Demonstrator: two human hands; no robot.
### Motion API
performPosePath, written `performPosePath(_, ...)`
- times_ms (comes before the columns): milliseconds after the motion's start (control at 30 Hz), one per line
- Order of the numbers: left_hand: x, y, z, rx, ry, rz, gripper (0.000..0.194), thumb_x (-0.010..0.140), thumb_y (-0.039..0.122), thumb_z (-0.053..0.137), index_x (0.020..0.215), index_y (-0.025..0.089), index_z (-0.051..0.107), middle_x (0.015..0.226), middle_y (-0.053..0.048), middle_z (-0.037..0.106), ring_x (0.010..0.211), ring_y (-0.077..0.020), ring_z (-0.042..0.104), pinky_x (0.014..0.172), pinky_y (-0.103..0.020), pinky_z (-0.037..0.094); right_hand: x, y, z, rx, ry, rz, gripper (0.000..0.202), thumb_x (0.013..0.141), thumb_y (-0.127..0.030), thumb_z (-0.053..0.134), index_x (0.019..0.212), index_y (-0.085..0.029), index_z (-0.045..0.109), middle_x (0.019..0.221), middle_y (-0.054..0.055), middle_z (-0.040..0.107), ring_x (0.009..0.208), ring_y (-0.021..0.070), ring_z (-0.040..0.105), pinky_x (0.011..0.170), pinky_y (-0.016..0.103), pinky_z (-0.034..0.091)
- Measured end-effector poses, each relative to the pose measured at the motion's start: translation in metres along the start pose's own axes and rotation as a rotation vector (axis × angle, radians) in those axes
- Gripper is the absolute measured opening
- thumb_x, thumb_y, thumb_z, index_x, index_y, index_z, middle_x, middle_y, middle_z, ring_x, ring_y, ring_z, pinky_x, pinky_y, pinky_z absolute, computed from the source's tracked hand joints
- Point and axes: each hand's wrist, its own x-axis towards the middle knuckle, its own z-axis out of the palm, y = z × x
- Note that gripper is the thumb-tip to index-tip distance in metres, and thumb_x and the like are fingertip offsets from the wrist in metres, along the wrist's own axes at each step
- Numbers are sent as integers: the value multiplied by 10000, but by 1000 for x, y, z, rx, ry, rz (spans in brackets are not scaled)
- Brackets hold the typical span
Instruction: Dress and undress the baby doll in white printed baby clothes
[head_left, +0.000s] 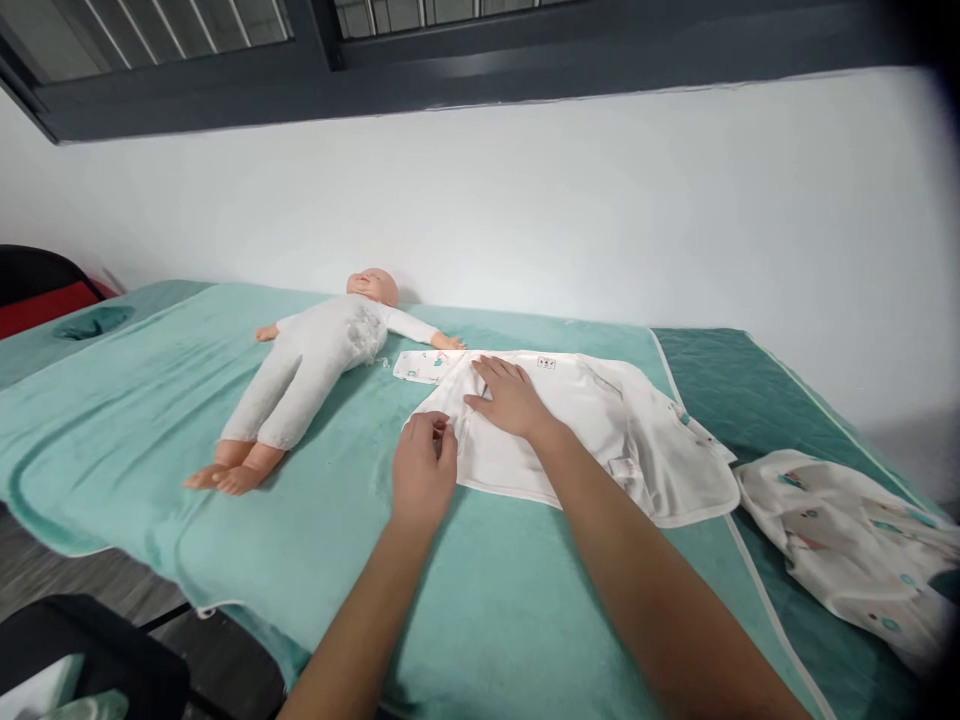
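Note:
A small white garment (592,400) with a printed sleeve lies spread open on the green cloth (337,560). My left hand (425,462) is at the garment's left edge, its fingers curled and pinched together there; what they grip is too small to make out. My right hand (510,395) lies flat on the garment's upper part, fingers spread, holding nothing. Left of the garment a baby doll (315,350) in white lies on its back, its head toward the wall and one hand close to the printed sleeve.
A crumpled printed cloth (847,540) lies at the right on a darker green mat (712,370). Behind the bed rises a white wall (525,220) under a dark window frame (465,75). A black object (97,650) stands at the lower left.

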Motion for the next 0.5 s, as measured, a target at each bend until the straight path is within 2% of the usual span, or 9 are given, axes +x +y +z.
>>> performPosePath(67, 1, 0, 1, 112, -78, 34, 159, 936, 268, 471, 918, 206, 616, 883, -41, 672, 836, -194, 604, 723, -309, 415, -2, -2, -2, 38, 43, 32, 562, 929, -326, 488, 1475, -201, 436, 1565, 54, 410, 1446, 244, 334, 1198, 456, 235)
performPosePath(133, 1, 2, 0, 206, -105, 60, 188, 939, 270, 468, 874, 206, 632, 848, -42, 683, 834, -205, 610, 709, -313, 383, -4, -5, -5, 93, 97, 47, 529, 908, -241, 469, 1435, -188, 485, 1513, 53, 481, 1399, 230, 404, 1184, 415, 282)
performPosePath(267, -1, 6, -2, 274, -128, 94, 214, 940, 285, 475, 857, 202, 654, 803, -38, 696, 788, -199, 611, 675, -304, 336, -16, -2, -25, 177, 234, 38, 441, 912, -271, 472, 1335, -190, 568, 1401, 62, 583, 1317, 223, 494, 1149, 373, 351)
performPosePath(367, -2, 9, -2, 276, -146, 94, 226, 941, 293, 469, 854, 207, 659, 761, -25, 693, 735, -189, 600, 659, -297, 315, -37, 25, -57, 142, 313, 158, 410, 906, -319, 489, 1288, -212, 593, 1342, 77, 617, 1241, 255, 555, 1088, 415, 411)
performPosePath(433, -2, 10, -3, 264, -153, 76, 235, 943, 304, 458, 848, 213, 654, 724, -11, 682, 695, -181, 582, 649, -291, 307, -59, 55, -82, 69, 371, 292, 409, 899, -347, 491, 1270, -213, 600, 1332, 93, 619, 1184, 275, 588, 1035, 433, 437)
performPosePath(500, -2, 10, -3, 250, -152, 59, 240, 945, 312, 450, 846, 216, 647, 687, 1, 661, 662, -171, 561, 643, -285, 305, -84, 89, -104, -47, 386, 480, 373, 888, -360, 490, 1204, -218, 629, 1249, 107, 657, 1071, 281, 632, 912, 419, 476)
